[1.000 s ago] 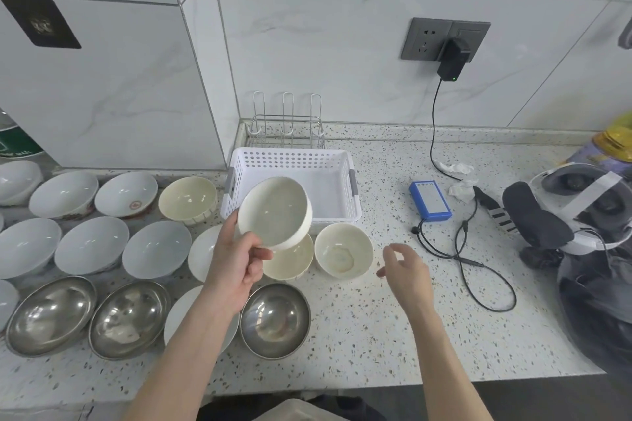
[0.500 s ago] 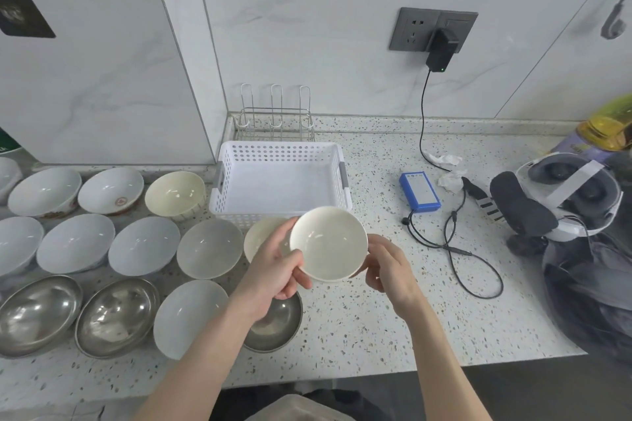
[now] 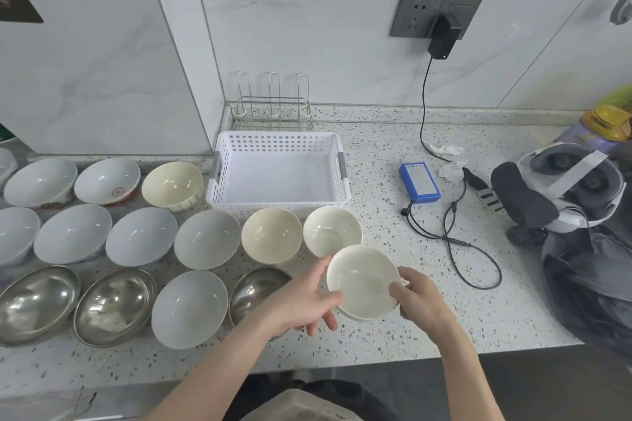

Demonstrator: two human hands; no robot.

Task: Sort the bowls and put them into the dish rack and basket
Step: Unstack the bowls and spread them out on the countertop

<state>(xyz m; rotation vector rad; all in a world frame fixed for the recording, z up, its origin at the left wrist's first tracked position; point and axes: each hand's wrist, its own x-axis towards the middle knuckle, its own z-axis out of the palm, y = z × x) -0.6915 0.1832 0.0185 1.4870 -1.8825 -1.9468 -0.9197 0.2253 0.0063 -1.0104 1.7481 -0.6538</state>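
A small cream bowl (image 3: 360, 280) is held above the counter's front, right of the steel bowls. My right hand (image 3: 415, 297) grips its right rim. My left hand (image 3: 301, 301) touches its left rim with fingers spread. Two more cream bowls (image 3: 272, 234) (image 3: 330, 229) sit just behind it. The white plastic basket (image 3: 278, 147) stands empty behind them, and the wire dish rack (image 3: 273, 106) stands empty against the wall. Several white bowls (image 3: 142, 236) and steel bowls (image 3: 114, 304) lie in rows to the left.
A blue battery pack (image 3: 419, 181) with a black cable (image 3: 455, 239) lies right of the basket. A white headset (image 3: 561, 188) and a black bag (image 3: 595, 287) fill the right end. A charger (image 3: 443, 37) hangs from the wall socket.
The cream bowl has come from in front of the basket down and right, toward the counter's front. My right hand has closed on its rim and my left hand's grip has loosened.
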